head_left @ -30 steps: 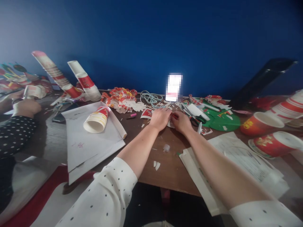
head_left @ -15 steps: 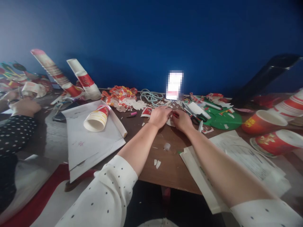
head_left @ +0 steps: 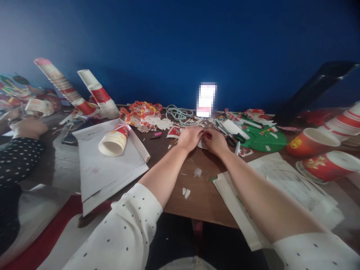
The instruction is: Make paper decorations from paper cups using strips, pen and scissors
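Observation:
My left hand (head_left: 190, 138) and my right hand (head_left: 216, 141) meet close together over the table, fingertips bent inward. Between them shows a small white paper piece (head_left: 201, 144), with a bit of red by the right fingertips; most of it is hidden by the fingers. Both hands are closed in a pinch on it. Left of my left hand lies a red printed paper scrap (head_left: 174, 132). Black-handled scissors (head_left: 232, 140) and a white pen (head_left: 237, 148) lie just right of my right hand.
A paper cup (head_left: 113, 143) lies on white sheets (head_left: 112, 176) at left. Stacked cups (head_left: 65, 87) lean behind. A lit phone (head_left: 206, 100) stands against the blue wall. Right are a green disc (head_left: 264, 140), papers (head_left: 292, 187) and red cups (head_left: 312, 144). Another person's hand (head_left: 30, 128) works far left.
My hands stay together in nearly the same place, with only slight finger movement. The whole view has shifted a little.

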Demonstrator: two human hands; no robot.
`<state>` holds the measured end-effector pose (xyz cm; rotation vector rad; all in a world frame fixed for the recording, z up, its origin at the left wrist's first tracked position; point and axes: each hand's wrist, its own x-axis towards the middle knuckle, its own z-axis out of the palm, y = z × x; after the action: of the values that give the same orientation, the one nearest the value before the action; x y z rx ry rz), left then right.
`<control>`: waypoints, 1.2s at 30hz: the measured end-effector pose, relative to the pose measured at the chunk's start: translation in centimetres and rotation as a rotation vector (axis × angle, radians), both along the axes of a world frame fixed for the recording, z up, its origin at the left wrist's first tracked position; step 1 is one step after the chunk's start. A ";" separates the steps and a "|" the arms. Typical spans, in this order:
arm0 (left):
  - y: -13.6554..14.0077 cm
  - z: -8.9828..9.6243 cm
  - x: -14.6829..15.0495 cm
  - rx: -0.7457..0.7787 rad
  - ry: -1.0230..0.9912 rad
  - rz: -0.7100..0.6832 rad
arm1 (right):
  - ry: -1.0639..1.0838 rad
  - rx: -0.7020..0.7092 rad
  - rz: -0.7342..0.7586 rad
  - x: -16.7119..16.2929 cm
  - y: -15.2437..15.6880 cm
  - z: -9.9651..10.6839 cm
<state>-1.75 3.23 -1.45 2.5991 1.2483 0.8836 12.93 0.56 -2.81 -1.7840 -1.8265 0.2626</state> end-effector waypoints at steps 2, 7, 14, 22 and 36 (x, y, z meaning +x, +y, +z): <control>0.1 -0.1 0.1 0.017 -0.022 -0.010 | 0.000 0.013 0.009 0.0 0.0 0.0; 0.5 -0.4 0.1 0.017 -0.086 -0.042 | 0.012 0.037 0.029 0.1 0.1 -0.1; 0.6 -0.4 -0.2 -0.064 -0.112 -0.057 | 0.055 0.050 0.011 0.2 0.3 -0.3; 0.1 0.1 -0.2 -0.081 -0.017 -0.039 | 0.033 0.023 -0.017 0.0 0.2 0.1; -0.4 0.7 -0.2 -0.020 0.024 0.019 | 0.112 0.009 0.027 -0.1 0.2 0.1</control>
<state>-1.95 2.83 -0.75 2.5943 1.2832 0.8403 12.85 0.76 -2.67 -1.7046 -1.7711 0.3567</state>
